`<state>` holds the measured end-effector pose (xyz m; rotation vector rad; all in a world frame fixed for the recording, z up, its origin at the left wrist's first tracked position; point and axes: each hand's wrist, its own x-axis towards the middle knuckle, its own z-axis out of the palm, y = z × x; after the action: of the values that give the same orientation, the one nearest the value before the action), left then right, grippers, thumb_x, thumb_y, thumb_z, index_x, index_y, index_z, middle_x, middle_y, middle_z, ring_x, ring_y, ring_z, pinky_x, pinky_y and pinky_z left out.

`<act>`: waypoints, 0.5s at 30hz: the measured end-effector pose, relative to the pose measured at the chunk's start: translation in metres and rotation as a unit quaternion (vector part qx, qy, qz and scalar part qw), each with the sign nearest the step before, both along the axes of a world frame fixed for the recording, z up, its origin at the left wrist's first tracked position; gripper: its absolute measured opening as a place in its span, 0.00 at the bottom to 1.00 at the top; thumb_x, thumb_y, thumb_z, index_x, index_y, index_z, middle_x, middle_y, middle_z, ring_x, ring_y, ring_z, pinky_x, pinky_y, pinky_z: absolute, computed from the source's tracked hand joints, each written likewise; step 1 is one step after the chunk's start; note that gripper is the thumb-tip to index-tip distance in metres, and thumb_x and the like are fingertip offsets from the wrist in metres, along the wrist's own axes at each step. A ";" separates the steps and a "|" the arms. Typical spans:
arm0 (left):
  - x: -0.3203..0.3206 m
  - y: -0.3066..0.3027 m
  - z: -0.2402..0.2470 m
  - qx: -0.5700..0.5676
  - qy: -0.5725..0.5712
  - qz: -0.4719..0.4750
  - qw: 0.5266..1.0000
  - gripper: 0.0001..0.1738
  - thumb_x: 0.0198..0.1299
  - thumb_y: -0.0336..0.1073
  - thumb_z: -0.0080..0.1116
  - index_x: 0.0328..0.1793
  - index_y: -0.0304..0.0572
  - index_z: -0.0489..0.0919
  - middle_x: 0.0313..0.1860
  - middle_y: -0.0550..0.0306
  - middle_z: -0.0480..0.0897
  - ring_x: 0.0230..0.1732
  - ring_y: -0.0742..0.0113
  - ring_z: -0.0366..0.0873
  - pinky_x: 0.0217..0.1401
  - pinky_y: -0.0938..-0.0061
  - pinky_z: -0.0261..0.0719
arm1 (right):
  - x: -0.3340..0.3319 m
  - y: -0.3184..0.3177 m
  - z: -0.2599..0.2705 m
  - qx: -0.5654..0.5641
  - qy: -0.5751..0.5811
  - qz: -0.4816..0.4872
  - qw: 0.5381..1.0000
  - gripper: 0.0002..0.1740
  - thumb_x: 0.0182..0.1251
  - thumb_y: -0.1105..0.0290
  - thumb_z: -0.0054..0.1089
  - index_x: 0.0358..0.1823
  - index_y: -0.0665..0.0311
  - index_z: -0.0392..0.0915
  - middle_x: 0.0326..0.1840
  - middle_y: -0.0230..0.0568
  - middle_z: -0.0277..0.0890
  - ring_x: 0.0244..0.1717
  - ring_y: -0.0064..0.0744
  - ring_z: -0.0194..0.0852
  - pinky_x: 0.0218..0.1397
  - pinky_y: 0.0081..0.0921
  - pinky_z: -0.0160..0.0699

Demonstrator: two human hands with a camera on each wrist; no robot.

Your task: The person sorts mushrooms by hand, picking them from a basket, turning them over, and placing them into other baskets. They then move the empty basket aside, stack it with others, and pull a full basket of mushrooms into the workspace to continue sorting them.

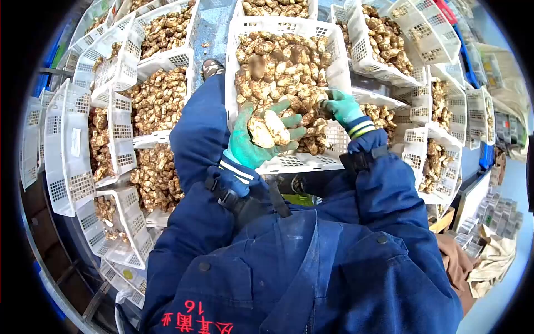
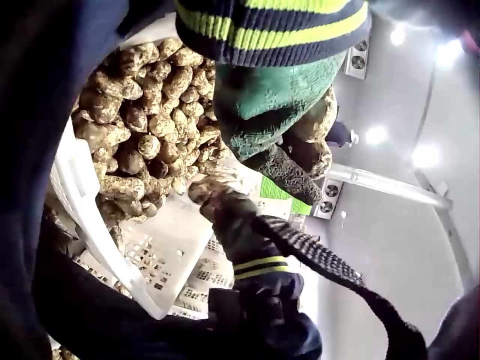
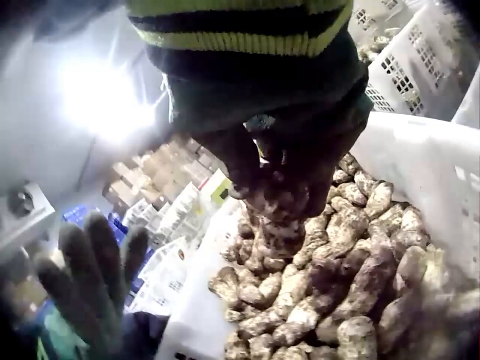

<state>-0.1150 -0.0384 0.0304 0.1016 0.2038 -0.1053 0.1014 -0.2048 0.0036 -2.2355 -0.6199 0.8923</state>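
Observation:
In the head view my green-gloved left hand point(image 1: 250, 146) is palm up, fingers spread and fairly straight, carrying two pale, brown-flecked mushrooms point(image 1: 276, 127) over the near part of a white crate point(image 1: 300, 162). That crate holds a heap of similar mushrooms point(image 1: 283, 61). At its right side my gloved right hand point(image 1: 345, 108) has its fingers bent at the heap's edge. Seen from the right wrist, the right hand point(image 3: 277, 127) pinches a dark, shaded mushroom point(image 3: 276, 201) just above the heap. The left wrist view shows the carried mushrooms point(image 2: 319, 124) partly behind the left glove point(image 2: 274, 105).
More white perforated crates of mushrooms stand on the left point(image 1: 123, 128) and on the right point(image 1: 431, 161). A shoe point(image 1: 212, 68) shows on the blue floor beyond the left knee. Cloth point(image 1: 495, 259) and clear boxes point(image 1: 500, 214) lie at the far right.

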 end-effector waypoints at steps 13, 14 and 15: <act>-0.030 -0.021 -0.068 0.586 -0.122 0.153 0.786 0.41 0.54 0.38 0.67 0.72 0.40 0.60 0.65 0.45 0.70 0.62 0.52 0.72 0.64 0.57 0.73 | -0.110 0.005 0.085 0.314 -0.294 0.232 0.872 0.18 0.63 0.65 0.50 0.53 0.62 0.78 0.57 0.45 0.75 0.64 0.48 0.65 0.69 0.45 0.58; -0.033 -0.014 -0.070 0.577 -0.080 0.108 0.806 0.38 0.56 0.36 0.65 0.72 0.41 0.61 0.65 0.46 0.71 0.62 0.53 0.72 0.63 0.59 0.74 | -0.110 0.002 0.094 0.349 -0.168 0.206 0.899 0.23 0.49 0.78 0.50 0.49 0.55 0.80 0.58 0.42 0.75 0.64 0.49 0.64 0.70 0.44 0.58; -0.030 -0.016 -0.073 0.506 -0.069 0.087 0.856 0.36 0.60 0.38 0.60 0.73 0.41 0.59 0.65 0.45 0.70 0.62 0.52 0.73 0.63 0.58 0.74 | -0.107 -0.001 0.084 0.425 -0.026 0.154 0.892 0.19 0.60 0.72 0.48 0.53 0.59 0.78 0.60 0.45 0.73 0.66 0.44 0.63 0.72 0.40 0.55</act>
<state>-0.1451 -0.0542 -0.0424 1.1435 0.1057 0.2042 -0.0056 -0.2058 0.0875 -1.3839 -1.1506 0.5358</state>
